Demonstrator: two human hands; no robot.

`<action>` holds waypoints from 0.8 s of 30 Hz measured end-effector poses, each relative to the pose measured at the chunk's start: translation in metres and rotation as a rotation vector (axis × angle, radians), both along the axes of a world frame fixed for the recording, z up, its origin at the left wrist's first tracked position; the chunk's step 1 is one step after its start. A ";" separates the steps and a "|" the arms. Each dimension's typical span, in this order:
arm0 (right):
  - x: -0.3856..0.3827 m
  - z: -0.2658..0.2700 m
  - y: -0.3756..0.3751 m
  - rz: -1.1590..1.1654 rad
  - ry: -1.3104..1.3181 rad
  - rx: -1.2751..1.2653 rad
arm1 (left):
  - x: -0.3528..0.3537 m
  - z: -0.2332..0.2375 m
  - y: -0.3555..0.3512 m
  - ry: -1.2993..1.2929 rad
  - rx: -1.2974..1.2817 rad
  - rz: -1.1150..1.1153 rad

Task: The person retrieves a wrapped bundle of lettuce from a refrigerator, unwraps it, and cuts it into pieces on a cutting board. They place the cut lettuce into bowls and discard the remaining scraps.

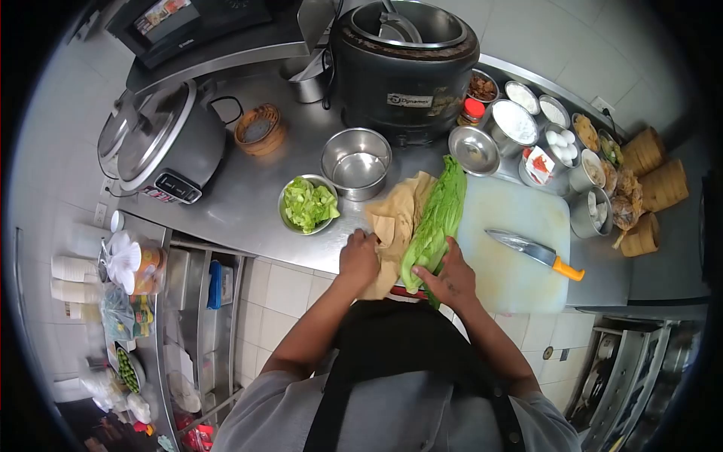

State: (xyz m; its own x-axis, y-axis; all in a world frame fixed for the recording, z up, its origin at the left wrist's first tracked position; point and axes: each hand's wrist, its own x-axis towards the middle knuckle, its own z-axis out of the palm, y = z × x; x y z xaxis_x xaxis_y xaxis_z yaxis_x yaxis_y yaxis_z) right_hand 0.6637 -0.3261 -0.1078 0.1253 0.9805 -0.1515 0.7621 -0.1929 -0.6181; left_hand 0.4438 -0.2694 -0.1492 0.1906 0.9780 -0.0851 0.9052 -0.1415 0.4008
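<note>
A long head of romaine lettuce (pixel 439 215) lies at the counter's front edge, its leaf tips pointing away from me and its pale base toward me. My right hand (pixel 449 276) grips it near the base, thumb on the near side. Crumpled brown paper (pixel 399 222) is beside the lettuce on the left, partly under it. My left hand (pixel 359 260) holds the left edge of this paper with curled fingers. To the right, a knife (pixel 523 247) with a yellow handle rests on a white cutting board (pixel 520 290). Cut lettuce fills a small metal bowl (pixel 309 205) on the left.
Behind the paper stands a metal pot (pixel 356 162), with a shallow metal bowl (pixel 474 151) farther right. A large black warmer (pixel 403 75) and a grey cooker (pixel 166 143) stand farther back. Several ingredient containers (pixel 514 124) crowd the right rear, near woven baskets (pixel 663 187).
</note>
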 end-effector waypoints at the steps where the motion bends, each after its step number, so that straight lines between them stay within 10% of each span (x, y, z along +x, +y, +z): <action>1: -0.003 0.000 0.001 0.013 -0.081 0.028 | 0.000 -0.001 0.008 -0.011 0.001 -0.003; 9: 0.049 0.028 0.013 -0.125 -0.179 0.399 | -0.006 0.081 -0.010 -0.205 0.271 -0.094; 15: 0.075 -0.003 -0.022 -0.119 -0.315 0.293 | 0.019 0.066 -0.011 -0.086 0.369 -0.798; 19: 0.084 -0.012 -0.039 -0.273 -0.272 0.343 | -0.008 0.039 0.032 0.111 -0.006 -0.306; 22: 0.100 -0.011 -0.053 -0.278 -0.316 0.549 | -0.017 0.063 0.011 0.018 0.205 -0.206; 24: 0.099 -0.004 -0.062 -0.400 -0.334 0.539 | -0.016 0.091 -0.010 -0.155 0.233 -0.515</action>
State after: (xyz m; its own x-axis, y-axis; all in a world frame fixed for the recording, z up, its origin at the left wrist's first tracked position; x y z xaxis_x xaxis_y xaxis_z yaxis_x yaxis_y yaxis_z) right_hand 0.7627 -0.3879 -0.1120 0.4425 0.7782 0.4458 0.8613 -0.2303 -0.4529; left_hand 0.4274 -0.2794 -0.0584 0.6391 0.7459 0.1876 0.6298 -0.6475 0.4290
